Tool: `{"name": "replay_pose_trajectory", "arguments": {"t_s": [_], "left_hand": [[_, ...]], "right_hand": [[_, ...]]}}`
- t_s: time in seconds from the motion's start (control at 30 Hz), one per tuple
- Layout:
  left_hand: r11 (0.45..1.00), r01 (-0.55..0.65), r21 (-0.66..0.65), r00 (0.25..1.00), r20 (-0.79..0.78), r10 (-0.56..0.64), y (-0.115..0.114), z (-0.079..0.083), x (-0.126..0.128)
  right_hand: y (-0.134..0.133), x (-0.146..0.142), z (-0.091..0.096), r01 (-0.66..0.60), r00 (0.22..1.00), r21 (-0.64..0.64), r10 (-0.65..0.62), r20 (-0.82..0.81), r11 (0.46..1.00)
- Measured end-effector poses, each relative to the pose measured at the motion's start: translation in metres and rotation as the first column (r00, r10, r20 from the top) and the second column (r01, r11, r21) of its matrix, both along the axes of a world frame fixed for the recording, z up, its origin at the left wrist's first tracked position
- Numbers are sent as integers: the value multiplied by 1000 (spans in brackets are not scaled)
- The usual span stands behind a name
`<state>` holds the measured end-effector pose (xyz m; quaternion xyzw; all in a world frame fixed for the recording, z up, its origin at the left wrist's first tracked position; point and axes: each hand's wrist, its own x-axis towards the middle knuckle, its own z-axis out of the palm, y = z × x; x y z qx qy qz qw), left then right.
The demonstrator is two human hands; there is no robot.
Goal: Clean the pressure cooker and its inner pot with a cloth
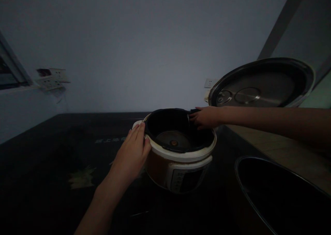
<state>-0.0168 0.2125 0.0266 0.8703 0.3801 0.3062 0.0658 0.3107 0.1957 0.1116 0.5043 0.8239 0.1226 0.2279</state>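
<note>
An electric pressure cooker (157, 166) with a white rim and a brown body stands on the dark table, its lid off. Its inner pot is out, so the dark cavity and a round metal disc (174, 143) at the bottom show. My left hand (136, 149) grips the cooker's left rim, fingers over the edge and thumb inward. Over the right rim reaches my right hand (207, 117), its fingers bent against the inside wall. Something dark with a pale edge is at those fingertips, too dim to name.
The cooker's round lid (258, 87) stands raised behind my right forearm. A dark inner pot (281, 193) sits at the lower right. Wall sockets (210, 83) are behind, with more sockets (53, 78) at the left. A yellowish patch (81, 178) lies on the black tabletop (51, 152).
</note>
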Motion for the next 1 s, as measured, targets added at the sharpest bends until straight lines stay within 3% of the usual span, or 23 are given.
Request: {"name": "replay_pose_trajectory", "arguments": {"t_s": [0.2,0.33,0.4,0.53,0.73,0.87,1.0], "left_hand": [[1000,6,-29,1000,-14,-6,-2,3,0],[1000,3,-25,1000,-16,-4,-3,4,0],[1000,-2,-13,1000,-15,2,-2,3,0],[1000,-12,-4,1000,-8,12,-2,1,1],[999,-5,-32,1000,-18,5,-5,5,0],[1000,-16,-11,1000,-19,16,-4,4,0],[1000,0,-6,1000,-14,0,-3,3,-1]], "right_hand": [[56,0,-16,-316,943,59,306,127,947],[87,-21,-21,-613,786,167,574,229,772],[97,-32,-25,-704,708,187,656,262,685],[105,-38,-34,-769,638,208,712,293,604],[96,-2,-41,-647,742,85,601,296,758],[79,16,-42,-599,769,23,566,297,801],[64,14,-48,-543,802,-5,520,294,840]]}}
